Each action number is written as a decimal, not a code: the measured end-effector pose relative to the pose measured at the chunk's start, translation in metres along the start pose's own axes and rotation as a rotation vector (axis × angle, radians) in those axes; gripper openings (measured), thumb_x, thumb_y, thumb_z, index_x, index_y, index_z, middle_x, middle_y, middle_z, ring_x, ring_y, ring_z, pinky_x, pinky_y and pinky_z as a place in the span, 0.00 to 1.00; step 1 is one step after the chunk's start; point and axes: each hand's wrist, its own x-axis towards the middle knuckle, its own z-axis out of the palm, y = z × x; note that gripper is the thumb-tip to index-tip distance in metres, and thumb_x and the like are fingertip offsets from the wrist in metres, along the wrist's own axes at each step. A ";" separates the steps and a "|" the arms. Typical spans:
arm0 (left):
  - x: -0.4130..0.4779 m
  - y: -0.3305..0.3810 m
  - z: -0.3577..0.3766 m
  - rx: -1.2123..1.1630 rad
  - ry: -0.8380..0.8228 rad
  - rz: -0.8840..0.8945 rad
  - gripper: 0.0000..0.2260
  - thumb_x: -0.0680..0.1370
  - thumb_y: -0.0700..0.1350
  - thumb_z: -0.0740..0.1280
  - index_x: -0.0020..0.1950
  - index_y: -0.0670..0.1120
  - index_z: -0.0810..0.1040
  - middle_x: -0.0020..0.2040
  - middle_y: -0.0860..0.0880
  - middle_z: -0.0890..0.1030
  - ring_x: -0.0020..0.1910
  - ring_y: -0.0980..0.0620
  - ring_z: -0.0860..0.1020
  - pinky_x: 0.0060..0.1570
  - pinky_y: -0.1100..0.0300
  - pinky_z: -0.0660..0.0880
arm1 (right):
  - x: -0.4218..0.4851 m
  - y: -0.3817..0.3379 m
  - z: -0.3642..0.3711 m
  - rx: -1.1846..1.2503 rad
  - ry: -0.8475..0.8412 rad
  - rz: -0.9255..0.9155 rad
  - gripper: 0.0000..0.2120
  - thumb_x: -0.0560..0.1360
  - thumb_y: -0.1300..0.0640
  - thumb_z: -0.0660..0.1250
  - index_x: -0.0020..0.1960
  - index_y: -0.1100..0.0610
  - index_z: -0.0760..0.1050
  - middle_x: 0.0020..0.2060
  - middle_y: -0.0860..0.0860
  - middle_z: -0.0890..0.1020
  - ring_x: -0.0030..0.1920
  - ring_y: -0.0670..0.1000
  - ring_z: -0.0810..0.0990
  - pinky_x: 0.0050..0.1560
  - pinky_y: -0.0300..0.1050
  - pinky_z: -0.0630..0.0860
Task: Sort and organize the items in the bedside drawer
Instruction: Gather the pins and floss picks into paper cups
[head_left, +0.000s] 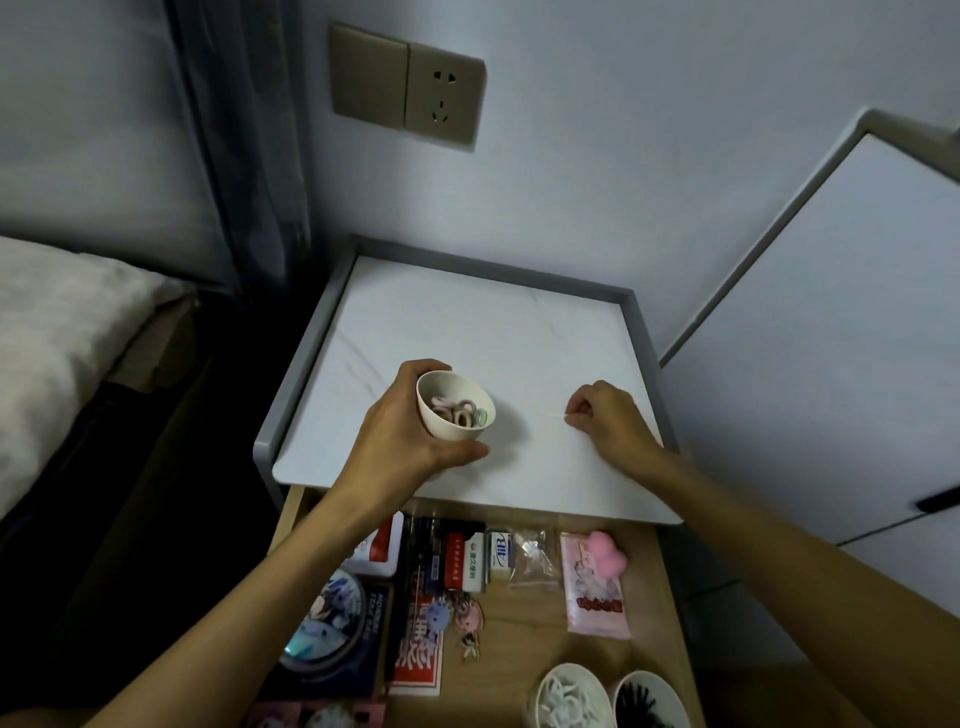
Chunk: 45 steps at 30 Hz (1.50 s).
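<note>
Far left: bed w/ pale fuzzy blanket (62, 332), dark curtain (244, 156) hanging behind it. On the wall above, a beige switch-and-socket plate (408, 85).

Centre: bedside cabinet w/ white top and grey raised rim (467, 322). Left hand (400, 431) is over the top's front-left part, fingers and thumb wrapped round a small cream cup (454, 405), gripping it from the side. The cup is tipped a bit and holds pastel hair ties (460, 410) in pink, cream and green. Can't tell if its base touches the top. Right hand (608, 415) rests on the top near the front-right, well apart from the cup, fingers curled in tight, thumb against forefinger; nothing visible in it.

Below, the light wooden drawer (524, 629) is pulled open, under both forearms. Inside, L to R:
- round tin w/ cartoon lid (327, 618), partly under the left arm
- red-and-white box (382, 545) at the back
- red printed packet (421, 649)
- small cartoon keychain charms (465, 618)
- white-green carton (472, 564), w/ a white-blue carton (501, 553) just beside it
- clear plastic baggie (532, 558)
- pink flat packet (597, 597) w/ a pink fluffy bit (605, 553) on its back end

Front-right of the drawer: two more cream cups side by side, one w/ white clips (571, 699), one w/ black bits (652, 699).

Far right: white cupboard door (831, 338), black handle (937, 501).
</note>
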 end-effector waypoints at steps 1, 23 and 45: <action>0.000 0.001 0.001 0.005 -0.005 0.002 0.33 0.63 0.45 0.83 0.62 0.55 0.70 0.53 0.56 0.79 0.49 0.56 0.79 0.36 0.66 0.78 | -0.004 -0.001 0.002 -0.032 -0.010 -0.017 0.03 0.77 0.63 0.69 0.49 0.62 0.80 0.47 0.55 0.79 0.50 0.54 0.78 0.48 0.42 0.72; -0.103 0.003 0.024 0.283 -0.222 0.036 0.35 0.62 0.47 0.83 0.65 0.55 0.70 0.55 0.54 0.81 0.51 0.57 0.81 0.51 0.54 0.80 | -0.225 -0.008 0.020 -0.126 -0.553 -0.431 0.03 0.75 0.61 0.70 0.45 0.56 0.83 0.39 0.46 0.82 0.39 0.43 0.78 0.46 0.42 0.77; -0.126 -0.020 0.028 0.277 -0.231 -0.038 0.37 0.59 0.51 0.83 0.63 0.56 0.69 0.53 0.60 0.78 0.50 0.63 0.78 0.48 0.66 0.77 | -0.226 -0.012 0.043 -0.042 -0.551 -0.416 0.08 0.76 0.48 0.70 0.49 0.51 0.83 0.44 0.45 0.84 0.43 0.41 0.81 0.47 0.42 0.80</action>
